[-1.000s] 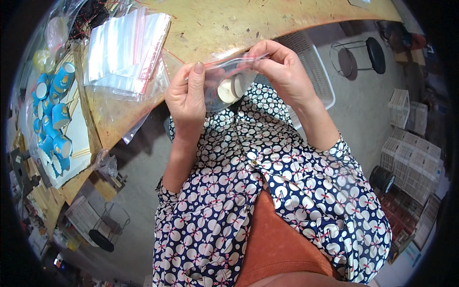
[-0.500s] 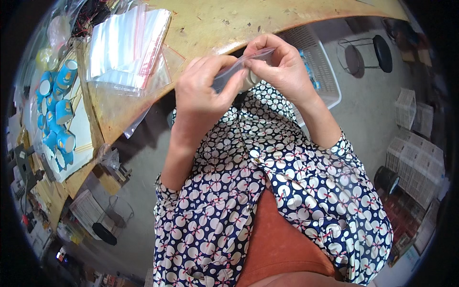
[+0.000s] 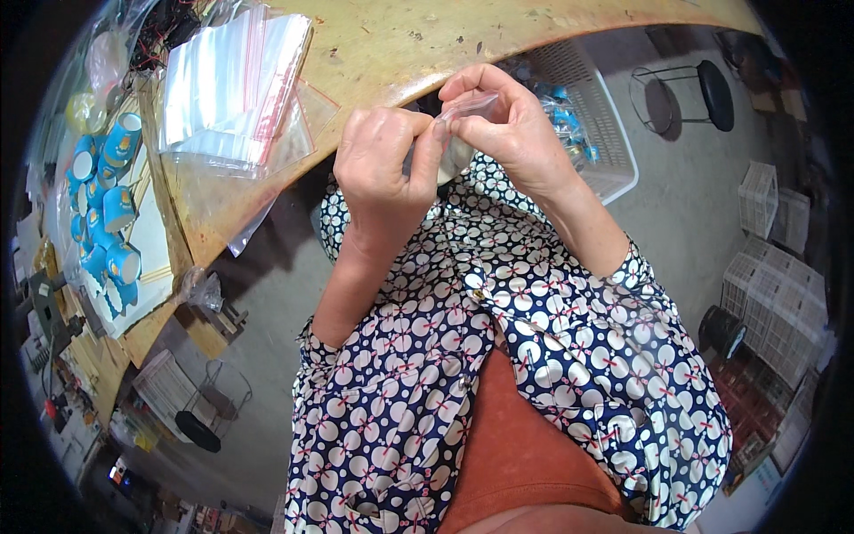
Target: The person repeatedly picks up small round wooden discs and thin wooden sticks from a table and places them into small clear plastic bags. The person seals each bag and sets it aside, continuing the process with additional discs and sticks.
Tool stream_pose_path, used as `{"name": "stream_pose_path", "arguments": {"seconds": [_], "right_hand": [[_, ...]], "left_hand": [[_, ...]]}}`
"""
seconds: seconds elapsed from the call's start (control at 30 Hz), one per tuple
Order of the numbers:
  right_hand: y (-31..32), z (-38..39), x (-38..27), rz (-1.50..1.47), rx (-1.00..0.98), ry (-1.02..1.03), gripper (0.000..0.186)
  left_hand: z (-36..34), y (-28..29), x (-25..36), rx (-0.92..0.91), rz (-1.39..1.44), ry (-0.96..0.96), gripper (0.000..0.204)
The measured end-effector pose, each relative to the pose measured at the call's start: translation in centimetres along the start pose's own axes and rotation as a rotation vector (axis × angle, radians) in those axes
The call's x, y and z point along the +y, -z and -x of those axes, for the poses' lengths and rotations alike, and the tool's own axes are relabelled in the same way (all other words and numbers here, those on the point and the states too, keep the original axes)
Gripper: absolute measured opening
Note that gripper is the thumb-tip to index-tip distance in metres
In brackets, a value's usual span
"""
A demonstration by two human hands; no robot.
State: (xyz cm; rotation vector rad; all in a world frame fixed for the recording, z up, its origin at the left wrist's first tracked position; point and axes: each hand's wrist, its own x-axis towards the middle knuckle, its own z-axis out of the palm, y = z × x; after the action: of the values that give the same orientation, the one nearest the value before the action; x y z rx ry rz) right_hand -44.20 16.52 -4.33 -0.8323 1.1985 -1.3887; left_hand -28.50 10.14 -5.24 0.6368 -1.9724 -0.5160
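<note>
Between my two hands, just off the table's front edge, is a small clear zip bag [image 3: 471, 106]. My left hand [image 3: 381, 160] pinches the bag's top edge between thumb and bent fingers. My right hand [image 3: 511, 125] pinches the same edge close beside it, thumb against forefinger. A pale, rounded item [image 3: 456, 158] shows beneath the fingers; it appears to be inside the bag, mostly hidden by my hands. On the table to the left lies a stack of flat clear zip bags [image 3: 233, 89] with red seal lines.
Several blue paper-covered cylinders [image 3: 117, 209] lie on a white board at the left of the worn wooden table [image 3: 391, 44]. A white plastic basket [image 3: 614, 133] with blue-labelled packets stands beyond my right hand. A black-seated stool [image 3: 714, 96] and wire crates [image 3: 774, 289] stand at the right.
My hands have come closer together along the bag's top edge. My left hand has turned and its fingers are now curled tighter; the basket's packets show more.
</note>
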Motion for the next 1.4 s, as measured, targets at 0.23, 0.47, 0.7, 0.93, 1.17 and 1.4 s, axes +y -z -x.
{"name": "stream_pose_path", "arguments": {"seconds": [0.23,0.47,0.7,0.93,1.17,1.4], "right_hand": [[0.3,-0.1,0.7,-0.013,-0.034,0.012,0.029],[0.4,-0.3,0.8,0.082,0.034,0.068,0.030],[1.8,-0.3,1.9,0.046,-0.078,0.128,0.020],[1.3,0.2,0.6,0.020,-0.003,0.308,0.012],[1.3,0.6,-0.2,0.048,-0.053,0.254,0.012],[0.7,1.2,0.4,0.237,0.058,0.299,0.011]], "left_hand": [[0.1,-0.4,-0.1,0.032,0.020,-0.024,0.012],[0.0,-0.2,0.1,0.041,0.023,-0.051,0.011],[0.8,0.7,-0.7,0.026,0.105,0.227,0.015],[1.0,0.9,-0.8,-0.055,0.200,0.345,0.023],[0.8,1.8,-0.8,-0.186,0.274,0.406,0.021],[-0.4,1.2,0.6,-0.205,0.236,0.284,0.010]]}}
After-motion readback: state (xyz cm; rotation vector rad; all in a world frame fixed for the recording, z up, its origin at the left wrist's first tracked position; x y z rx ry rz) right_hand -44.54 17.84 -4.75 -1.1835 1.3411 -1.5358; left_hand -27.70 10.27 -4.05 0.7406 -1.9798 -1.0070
